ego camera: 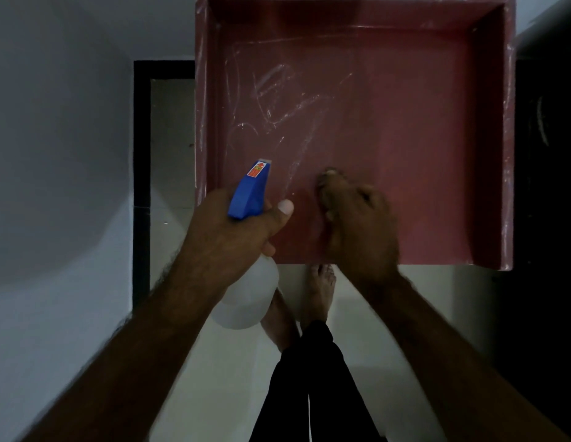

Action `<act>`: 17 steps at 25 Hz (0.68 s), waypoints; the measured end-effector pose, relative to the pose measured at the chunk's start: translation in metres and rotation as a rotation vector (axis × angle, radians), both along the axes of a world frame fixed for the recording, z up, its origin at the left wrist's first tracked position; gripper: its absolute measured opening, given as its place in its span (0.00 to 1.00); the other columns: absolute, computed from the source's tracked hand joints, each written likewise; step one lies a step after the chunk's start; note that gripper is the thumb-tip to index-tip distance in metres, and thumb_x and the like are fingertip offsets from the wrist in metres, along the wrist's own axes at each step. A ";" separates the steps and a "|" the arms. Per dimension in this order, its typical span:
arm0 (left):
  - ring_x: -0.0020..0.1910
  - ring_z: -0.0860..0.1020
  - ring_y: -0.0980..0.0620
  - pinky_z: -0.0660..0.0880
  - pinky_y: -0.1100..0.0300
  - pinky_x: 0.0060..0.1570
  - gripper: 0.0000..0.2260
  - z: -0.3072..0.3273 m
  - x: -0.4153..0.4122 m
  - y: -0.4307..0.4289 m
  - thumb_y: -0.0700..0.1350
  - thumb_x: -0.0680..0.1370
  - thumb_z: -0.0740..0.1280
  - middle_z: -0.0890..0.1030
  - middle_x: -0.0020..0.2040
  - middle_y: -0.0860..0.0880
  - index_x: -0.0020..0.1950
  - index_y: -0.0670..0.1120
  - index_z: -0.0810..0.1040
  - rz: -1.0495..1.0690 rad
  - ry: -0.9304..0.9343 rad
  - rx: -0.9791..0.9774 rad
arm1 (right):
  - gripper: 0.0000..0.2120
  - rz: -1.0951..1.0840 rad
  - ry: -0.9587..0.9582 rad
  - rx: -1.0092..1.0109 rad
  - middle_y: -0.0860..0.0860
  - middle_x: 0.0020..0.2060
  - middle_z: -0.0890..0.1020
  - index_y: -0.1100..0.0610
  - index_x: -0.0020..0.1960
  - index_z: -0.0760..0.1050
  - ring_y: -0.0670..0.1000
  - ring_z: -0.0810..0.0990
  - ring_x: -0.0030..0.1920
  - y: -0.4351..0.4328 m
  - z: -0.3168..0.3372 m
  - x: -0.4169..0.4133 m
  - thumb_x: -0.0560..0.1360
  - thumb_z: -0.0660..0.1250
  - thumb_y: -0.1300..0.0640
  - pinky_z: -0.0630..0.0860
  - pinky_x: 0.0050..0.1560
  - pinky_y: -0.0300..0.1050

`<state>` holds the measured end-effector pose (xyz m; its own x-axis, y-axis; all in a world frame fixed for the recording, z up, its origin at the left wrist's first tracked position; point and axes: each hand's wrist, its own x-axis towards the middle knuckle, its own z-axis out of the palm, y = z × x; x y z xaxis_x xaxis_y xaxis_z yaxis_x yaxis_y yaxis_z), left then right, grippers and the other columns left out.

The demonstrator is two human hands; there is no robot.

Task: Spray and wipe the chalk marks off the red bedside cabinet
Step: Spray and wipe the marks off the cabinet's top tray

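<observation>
Nearest the camera, legs in black trousers [309, 393] end in bare feet [319, 288] on a pale floor [389, 314]. Just above them, the left hand [233, 231] grips the neck of a translucent spray bottle [246, 298], thumb wrapped round it, and the blue trigger head [250, 189] points over the front left part of the red bedside cabinet [405, 138]. The right hand [357, 224], well apart from the left, rests on the cabinet top near its front edge; it is blurred, so I cannot tell whether its fingers hold anything. Beyond both hands, white chalk marks [278, 97] scrawl across the left half of the top, inside a raised rim [507, 154]. A grey wall [54, 122] stands to the left.
</observation>
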<state>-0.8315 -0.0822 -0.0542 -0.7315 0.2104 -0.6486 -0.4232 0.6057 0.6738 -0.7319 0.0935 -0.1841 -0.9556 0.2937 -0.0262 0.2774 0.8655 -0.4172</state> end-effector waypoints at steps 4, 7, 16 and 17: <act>0.29 0.80 0.56 0.72 0.63 0.35 0.13 0.002 -0.006 0.007 0.53 0.75 0.72 0.83 0.36 0.42 0.43 0.45 0.76 0.023 0.007 -0.014 | 0.26 -0.145 -0.015 -0.043 0.50 0.65 0.79 0.50 0.72 0.72 0.61 0.77 0.59 -0.016 0.008 -0.014 0.75 0.65 0.63 0.75 0.60 0.59; 0.28 0.80 0.57 0.72 0.63 0.35 0.11 0.003 -0.010 0.014 0.53 0.75 0.71 0.82 0.34 0.44 0.42 0.48 0.75 0.010 0.002 -0.005 | 0.28 0.178 -0.030 -0.054 0.45 0.72 0.75 0.46 0.74 0.68 0.56 0.74 0.64 -0.025 0.008 -0.014 0.77 0.72 0.56 0.73 0.61 0.55; 0.28 0.80 0.58 0.72 0.68 0.29 0.13 0.003 -0.017 0.031 0.54 0.75 0.72 0.82 0.35 0.45 0.45 0.45 0.76 -0.004 0.012 -0.010 | 0.26 0.165 -0.039 -0.132 0.46 0.70 0.77 0.49 0.75 0.68 0.57 0.77 0.62 -0.008 0.007 -0.028 0.77 0.64 0.58 0.75 0.60 0.60; 0.28 0.80 0.58 0.72 0.69 0.29 0.13 0.003 -0.017 0.032 0.54 0.75 0.72 0.82 0.35 0.44 0.44 0.45 0.76 -0.003 0.016 -0.007 | 0.27 0.173 -0.040 -0.128 0.47 0.70 0.77 0.49 0.75 0.69 0.57 0.77 0.63 -0.001 0.007 -0.029 0.77 0.66 0.59 0.75 0.60 0.60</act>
<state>-0.8490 -0.0502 -0.0512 -0.7409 0.2077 -0.6387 -0.4110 0.6119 0.6758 -0.7608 0.0927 -0.1768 -0.9888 0.1172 -0.0920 0.1481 0.8420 -0.5187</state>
